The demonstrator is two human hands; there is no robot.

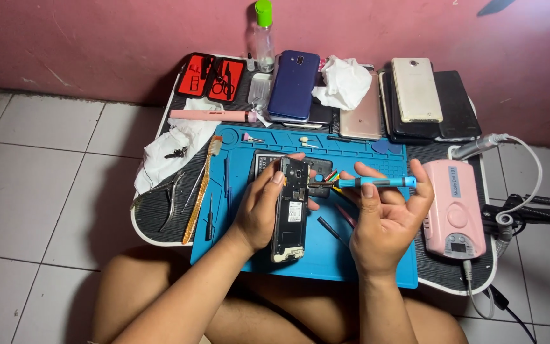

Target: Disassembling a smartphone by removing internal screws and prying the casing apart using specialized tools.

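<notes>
Pink wall and white floor tiles framed a small dark table carrying a blue work mat. At frame centre, the left hand gripped an opened phone by its edges, held upright over the mat. The right hand pinched a blue screwdriver lying level, tip touching the phone's upper right edge. A pink drill unit sat just right of the mat. Several phones lay stacked along the table's upper edge.
</notes>
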